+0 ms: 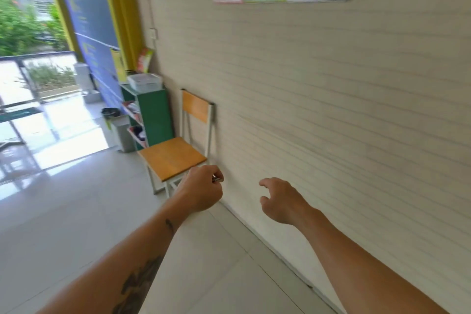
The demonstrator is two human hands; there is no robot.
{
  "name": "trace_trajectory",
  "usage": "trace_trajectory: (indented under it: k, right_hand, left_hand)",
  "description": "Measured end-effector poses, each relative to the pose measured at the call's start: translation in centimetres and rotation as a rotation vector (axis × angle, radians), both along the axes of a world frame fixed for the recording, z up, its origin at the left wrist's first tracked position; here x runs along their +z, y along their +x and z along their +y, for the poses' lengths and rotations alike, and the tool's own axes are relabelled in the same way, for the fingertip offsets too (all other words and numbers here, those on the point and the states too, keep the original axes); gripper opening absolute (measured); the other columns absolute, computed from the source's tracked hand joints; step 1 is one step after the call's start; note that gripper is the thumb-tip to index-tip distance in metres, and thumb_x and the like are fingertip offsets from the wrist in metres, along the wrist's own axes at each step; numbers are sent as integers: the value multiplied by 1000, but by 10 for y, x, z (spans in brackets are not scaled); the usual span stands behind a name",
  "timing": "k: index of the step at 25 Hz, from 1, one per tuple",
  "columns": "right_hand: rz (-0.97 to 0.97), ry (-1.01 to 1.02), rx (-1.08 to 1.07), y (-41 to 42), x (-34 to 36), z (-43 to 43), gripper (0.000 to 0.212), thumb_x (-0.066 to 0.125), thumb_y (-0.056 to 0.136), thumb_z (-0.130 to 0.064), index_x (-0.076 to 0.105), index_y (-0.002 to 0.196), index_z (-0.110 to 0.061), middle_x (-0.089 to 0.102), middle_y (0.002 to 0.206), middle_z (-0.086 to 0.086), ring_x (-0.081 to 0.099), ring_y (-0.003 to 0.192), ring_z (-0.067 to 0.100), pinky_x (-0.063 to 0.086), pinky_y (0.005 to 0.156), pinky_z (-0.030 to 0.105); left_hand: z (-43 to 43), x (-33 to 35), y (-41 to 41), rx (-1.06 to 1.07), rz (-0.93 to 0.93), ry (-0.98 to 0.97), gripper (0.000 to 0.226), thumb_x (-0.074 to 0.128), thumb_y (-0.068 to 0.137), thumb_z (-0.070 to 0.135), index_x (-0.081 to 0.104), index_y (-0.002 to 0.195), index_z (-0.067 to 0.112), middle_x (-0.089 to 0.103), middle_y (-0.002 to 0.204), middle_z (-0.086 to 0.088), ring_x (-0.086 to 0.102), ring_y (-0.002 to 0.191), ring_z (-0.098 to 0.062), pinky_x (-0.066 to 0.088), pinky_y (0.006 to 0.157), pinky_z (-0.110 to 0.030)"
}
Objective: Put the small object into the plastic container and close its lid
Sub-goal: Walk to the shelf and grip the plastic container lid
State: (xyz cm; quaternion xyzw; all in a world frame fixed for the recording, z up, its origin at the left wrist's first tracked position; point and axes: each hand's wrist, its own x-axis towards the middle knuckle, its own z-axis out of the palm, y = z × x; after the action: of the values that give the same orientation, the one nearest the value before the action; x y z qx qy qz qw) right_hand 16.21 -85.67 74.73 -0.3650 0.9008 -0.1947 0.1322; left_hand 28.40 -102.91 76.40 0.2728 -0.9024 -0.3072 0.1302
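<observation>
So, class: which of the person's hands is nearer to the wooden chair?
Left. The left hand, closed on a small metal object, overlaps the front corner of the chair in the head view. The right hand, open, is further right, in front of the wall.

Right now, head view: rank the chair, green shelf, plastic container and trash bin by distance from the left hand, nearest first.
1. Chair: just beyond the left hand, against the wall.
2. Green shelf: behind the chair, along the wall.
3. Trash bin and plastic container: bin on the floor left of the shelf, container on top of it; too close to call.
</observation>
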Motion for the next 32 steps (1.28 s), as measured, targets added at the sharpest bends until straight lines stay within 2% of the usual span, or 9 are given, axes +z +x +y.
trace_trajectory:
  k: [3,6,12,18,21,25,27,29,32]
  right_hand:
    - [8,-23,103,-4,6,-79,53,47,92,-24,45,144,-15,49,146,4,48,131,23,41,106,38]
    - [-7,-49,182,-20,6,-154,53,47,91,-23,45,144,-15,50,146,5,49,131,23,41,105,37]
    - [-5,-129,319,-95,26,-309,54,47,91,-24,45,145,-17,50,147,4,49,131,22,43,106,38]
    - [44,-111,443,-153,55,-461,55,46,89,-29,47,143,-20,50,146,0,49,131,19,42,107,39]
    - [75,-94,520,-152,61,-543,55,47,89,-27,46,144,-20,49,147,0,48,132,19,41,108,39]
    - [103,-113,578,-130,63,-661,50,50,91,-23,50,141,-17,52,144,4,49,130,22,40,108,37]
    - [102,-128,575,-116,64,-719,44,49,90,-18,58,133,-14,57,136,6,54,124,23,43,103,33]
    - [77,-134,548,-105,63,-775,34,49,86,-15,64,116,-10,64,122,7,59,111,26,48,95,36]
    - [45,-136,513,-99,63,-858,16,50,80,-17,61,90,-13,62,97,4,59,92,28,51,83,42]
  left_hand:
    - [-64,7,16,106,27,-20,28,46,79,13,68,91,26,66,89,1,63,84,-24,57,77,-39]
    - [-126,9,13,184,50,-32,27,48,80,12,70,93,23,70,93,-1,64,83,-20,57,77,-38]
    - [-250,37,-38,293,44,-101,30,47,85,8,70,100,19,68,95,1,60,77,-10,43,60,-18]
    - [-370,72,-70,430,79,-118,35,45,83,10,70,105,21,70,105,0,64,91,-18,52,76,-30]
    - [-433,75,-64,474,77,-119,31,44,84,9,70,100,17,69,93,-4,64,86,-26,56,76,-38]
    - [-544,64,-41,499,111,-97,30,46,85,11,70,100,21,58,77,9,57,72,-13,46,65,-25]
    - [-607,58,-27,515,133,-86,30,46,84,11,70,98,24,62,79,7,58,70,-11,47,67,-25]
    - [-667,55,-16,526,135,-61,30,47,83,12,70,94,26,67,85,6,62,77,-12,53,73,-28]
    - [-754,61,-11,515,133,-42,28,47,83,15,71,91,27,69,88,7,67,84,-15,55,73,-29]
